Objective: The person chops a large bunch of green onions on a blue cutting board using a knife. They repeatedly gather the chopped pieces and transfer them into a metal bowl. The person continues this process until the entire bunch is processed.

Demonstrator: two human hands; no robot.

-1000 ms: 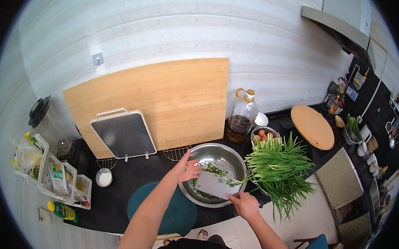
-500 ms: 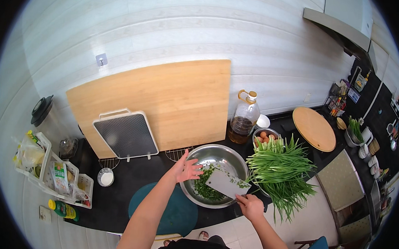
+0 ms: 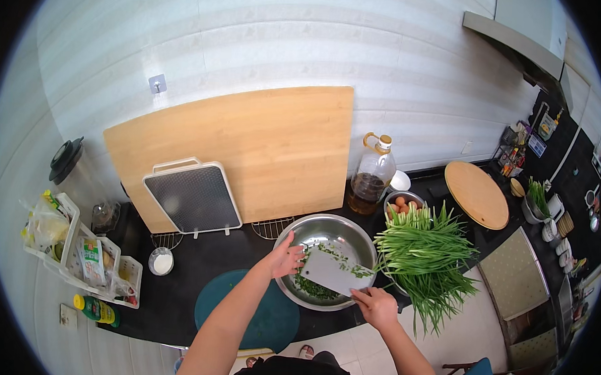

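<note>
A wide steel bowl [image 3: 362,238] stands on the black counter with chopped chives [image 3: 315,289] inside. Over its mouth my right hand [image 3: 378,307] grips the handle of a cleaver [image 3: 334,272], whose broad blade lies tilted nearly flat. Green bits cling to the blade's face. At the bowl's left rim my left hand [image 3: 285,259] has its fingers spread and holds nothing; the fingertips are close to the blade's far left corner. Whether they touch it I cannot tell. A large bunch of whole chives [image 3: 428,257] sits just right of the bowl.
A dark green round board [image 3: 245,312] lies left of the bowl. Behind stand a big wooden board [image 3: 275,146], a smaller grey board [image 3: 196,200], an oil jug [image 3: 371,180] and a bowl of eggs [image 3: 399,206]. A small cup of white powder [image 3: 161,262] and white baskets [image 3: 99,262] are at left.
The cleaver has shifted slightly left and up over the bowl, covering more of the chopped chives. My left hand has moved a little closer to the blade. Its fingers remain spread.
</note>
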